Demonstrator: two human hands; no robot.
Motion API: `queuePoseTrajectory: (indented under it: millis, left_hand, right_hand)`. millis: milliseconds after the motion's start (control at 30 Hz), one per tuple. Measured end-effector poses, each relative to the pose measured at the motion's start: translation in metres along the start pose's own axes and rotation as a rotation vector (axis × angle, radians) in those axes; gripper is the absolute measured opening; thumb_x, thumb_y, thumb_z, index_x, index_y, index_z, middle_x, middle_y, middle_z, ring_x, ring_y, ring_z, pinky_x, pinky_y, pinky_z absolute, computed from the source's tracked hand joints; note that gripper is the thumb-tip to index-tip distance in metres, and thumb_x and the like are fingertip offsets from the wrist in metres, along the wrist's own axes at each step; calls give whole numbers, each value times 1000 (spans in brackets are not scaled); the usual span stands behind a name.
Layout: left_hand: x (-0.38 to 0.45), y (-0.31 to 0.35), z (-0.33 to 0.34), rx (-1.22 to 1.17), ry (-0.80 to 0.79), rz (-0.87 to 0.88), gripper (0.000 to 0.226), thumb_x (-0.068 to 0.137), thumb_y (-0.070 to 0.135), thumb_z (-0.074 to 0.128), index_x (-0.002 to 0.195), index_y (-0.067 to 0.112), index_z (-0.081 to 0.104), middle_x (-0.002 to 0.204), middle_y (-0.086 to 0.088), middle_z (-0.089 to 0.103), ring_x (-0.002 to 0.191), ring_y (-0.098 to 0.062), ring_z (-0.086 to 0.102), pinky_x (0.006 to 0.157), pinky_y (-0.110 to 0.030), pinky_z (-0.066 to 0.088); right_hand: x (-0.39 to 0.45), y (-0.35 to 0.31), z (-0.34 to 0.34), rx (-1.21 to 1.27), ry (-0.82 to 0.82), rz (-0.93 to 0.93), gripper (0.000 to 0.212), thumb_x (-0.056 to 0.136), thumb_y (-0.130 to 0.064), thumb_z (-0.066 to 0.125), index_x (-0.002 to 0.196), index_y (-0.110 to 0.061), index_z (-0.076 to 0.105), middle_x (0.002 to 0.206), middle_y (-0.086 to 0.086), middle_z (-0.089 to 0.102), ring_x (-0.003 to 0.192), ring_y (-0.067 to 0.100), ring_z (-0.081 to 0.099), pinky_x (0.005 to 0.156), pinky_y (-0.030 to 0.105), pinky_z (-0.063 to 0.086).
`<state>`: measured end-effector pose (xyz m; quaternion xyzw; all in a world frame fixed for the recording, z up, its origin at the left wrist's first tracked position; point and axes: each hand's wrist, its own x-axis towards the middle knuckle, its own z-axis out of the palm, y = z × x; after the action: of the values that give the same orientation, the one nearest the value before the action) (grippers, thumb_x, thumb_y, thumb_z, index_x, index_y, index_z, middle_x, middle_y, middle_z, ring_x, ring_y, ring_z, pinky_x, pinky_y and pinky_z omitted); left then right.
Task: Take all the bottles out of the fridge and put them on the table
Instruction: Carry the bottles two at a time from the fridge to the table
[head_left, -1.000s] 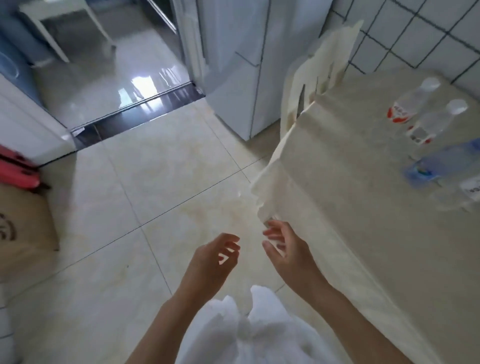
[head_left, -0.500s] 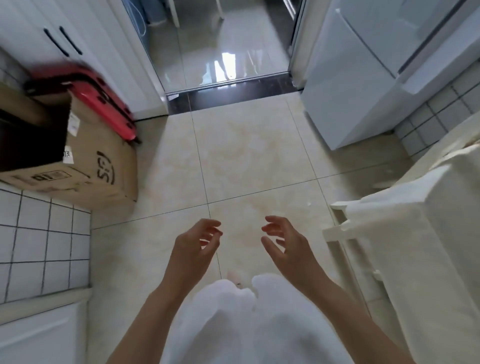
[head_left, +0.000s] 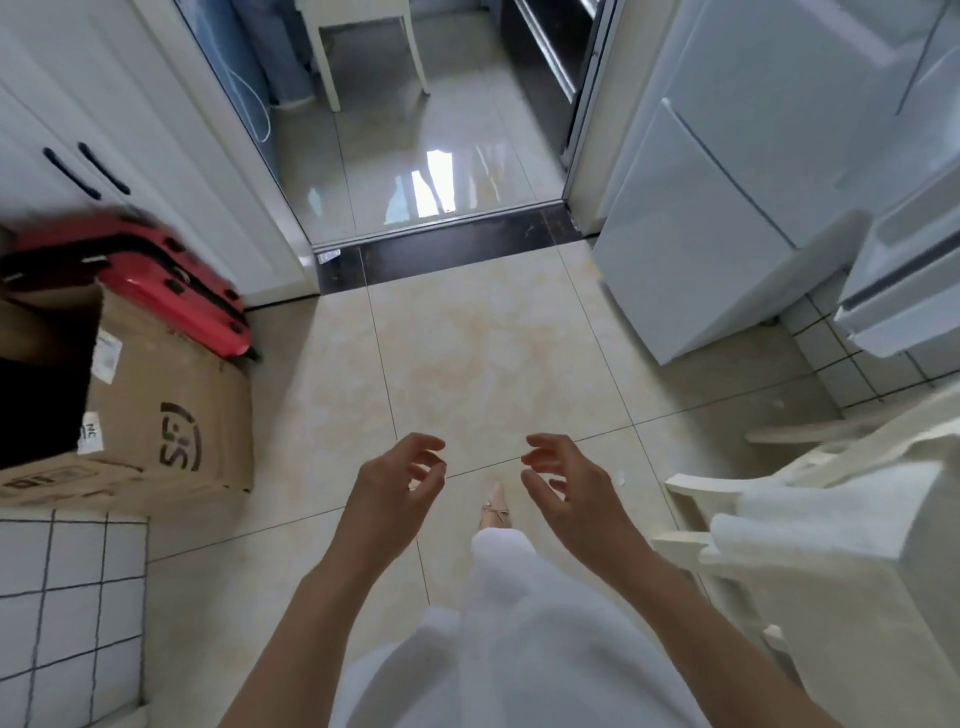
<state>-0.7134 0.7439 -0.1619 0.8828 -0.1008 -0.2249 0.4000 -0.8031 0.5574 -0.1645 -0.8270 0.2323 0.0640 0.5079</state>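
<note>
The pale blue-white fridge (head_left: 727, 208) stands at the upper right with its doors shut. My left hand (head_left: 395, 488) and my right hand (head_left: 566, 493) hang side by side over the floor, low in the middle of the view. Both are empty, with fingers loosely curled. No bottle is in view. At the right edge only the cloth-covered corner of the table (head_left: 852, 519) shows.
A cream chair (head_left: 737, 519) stands against the table on the right. An open cardboard box (head_left: 156, 415) and a red suitcase (head_left: 171, 280) sit on the left by white cupboards (head_left: 78, 156). Straight ahead a doorway (head_left: 426, 197) opens onto a shiny floor. Beige floor tiles (head_left: 467, 353) lie between.
The view has swung left, away from the table, so the bottles on it are out of sight. The fridge and doorway are closer. Both hands stay empty in front of me.
</note>
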Motion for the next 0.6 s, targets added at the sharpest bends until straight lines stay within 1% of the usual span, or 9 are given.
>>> queuePoseTrajectory:
  millis: [67,133,200,267,367,500,600]
  left_hand:
    - [41,23,-6,5,11,19,17,89,16,63,104,23,65,83,18,67,79,4,63,73,-15,50]
    - [78,45,-9,7,16,49,16,89,16,63,103,24,65,84,17,67,79,6,62,69,-7,46]
    - [111,62,-11,8,39,61,14,89,16,63,101,25,65,86,15,68,79,5,62,66,-5,43]
    - [134,71,-11,11,88,42,13,89,16,62,99,24,65,86,12,69,80,1,63,66,-7,42]
    - [177,79,-11,-30,114,-9,13,89,16,61,99,23,66,86,10,71,84,-4,66,72,-16,49]
    - [248,99,-9,-11,39,1,16,90,16,60,104,20,67,91,6,72,86,-8,67,68,-11,45]
    - [311,119,-11,8,-31,54,13,91,17,60,101,24,66,89,9,72,83,-5,67,70,-13,50]
  right_hand:
    - [38,-14,-17,-9,14,-16,32,92,-23,59,123,-23,51,105,-10,64,104,5,60,95,34,50]
    - [75,-28,-35,-21,19,-43,33,92,-24,58,124,-21,51,106,-8,64,104,5,60,95,32,50]
    - [110,-40,-51,-24,29,-63,33,92,-24,58,124,-21,51,107,-8,64,104,5,60,94,31,50]
    - [135,-48,-62,-30,51,-68,33,92,-25,58,124,-21,51,107,-8,64,104,5,60,94,31,50]
    - [175,-57,-79,-1,105,-54,31,93,-24,58,123,-21,52,106,-8,65,104,5,60,95,32,50]
    - [233,-63,-100,48,182,10,30,93,-25,57,123,-21,52,107,-7,64,105,6,60,95,32,50]
    - [276,-67,-110,79,224,68,30,93,-25,57,123,-22,52,106,-8,64,104,5,60,95,32,50]
